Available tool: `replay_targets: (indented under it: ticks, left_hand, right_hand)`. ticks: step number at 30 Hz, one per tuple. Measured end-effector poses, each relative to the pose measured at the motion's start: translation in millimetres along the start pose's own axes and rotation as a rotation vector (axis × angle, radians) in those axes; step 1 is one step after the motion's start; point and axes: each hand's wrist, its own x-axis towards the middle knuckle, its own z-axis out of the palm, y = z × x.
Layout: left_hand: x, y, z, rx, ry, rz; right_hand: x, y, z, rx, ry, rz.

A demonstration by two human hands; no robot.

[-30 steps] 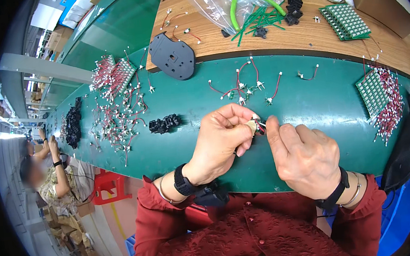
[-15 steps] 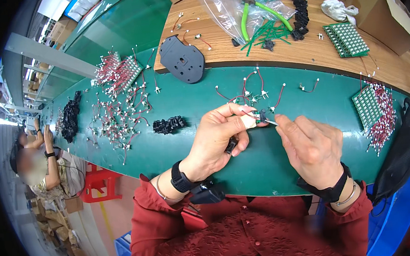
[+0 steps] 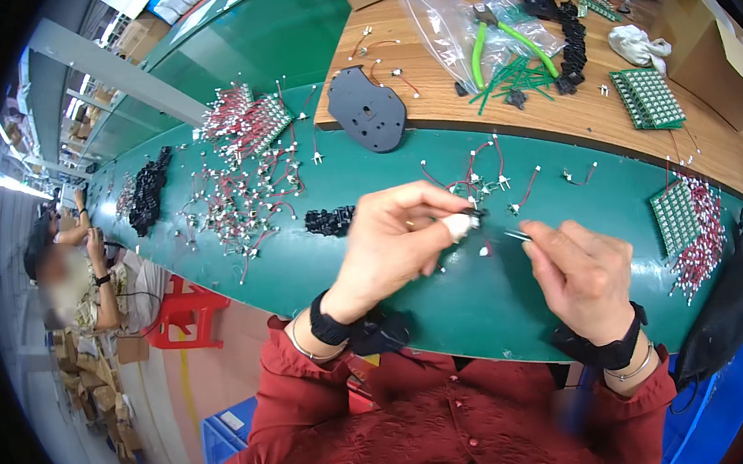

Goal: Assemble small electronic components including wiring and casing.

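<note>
My left hand (image 3: 396, 243) is pinched shut on a small black plastic part (image 3: 475, 213). A white cover wraps the tip of its thumb, and a short wired connector (image 3: 485, 251) hangs just below the part. To the right, my right hand (image 3: 580, 274) grips metal tweezers (image 3: 518, 235), their thin tips apart from the black part. Beyond both hands lie several small circuit boards with red wires (image 3: 472, 174). A pile of black plastic parts (image 3: 328, 222) sits by my left hand, partly hidden behind it.
Wired boards (image 3: 240, 195) are spread at left, near a black heap (image 3: 149, 194). A wooden board (image 3: 431, 107) holds a dark plate (image 3: 367, 110), green-handled cutters (image 3: 480, 55) and green panels (image 3: 647, 100). More panels (image 3: 676, 219) and a black bag (image 3: 722, 298) lie right. A co-worker (image 3: 84, 275) sits far left.
The tweezers have drawn back to the right, away from the black part. My left hand has turned, its fingers now closer over the part. The whole view has shifted slightly.
</note>
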Motion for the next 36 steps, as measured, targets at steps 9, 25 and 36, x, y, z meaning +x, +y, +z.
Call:
replay_targets:
  ticks: [9,25,36]
  left_hand:
    - [3,15,-59,0.548,0.436,0.145]
    - [11,22,-30,-0.224,-0.148,0.03]
    - [8,-17,34,-0.743,-0.294,-0.165]
  right_hand:
    - [0,2,0,0.032,0.044,0.023]
    - [-6,6,7,0.34,0.078,0.151]
    - [1,3,19,0.487,-0.052,0.197]
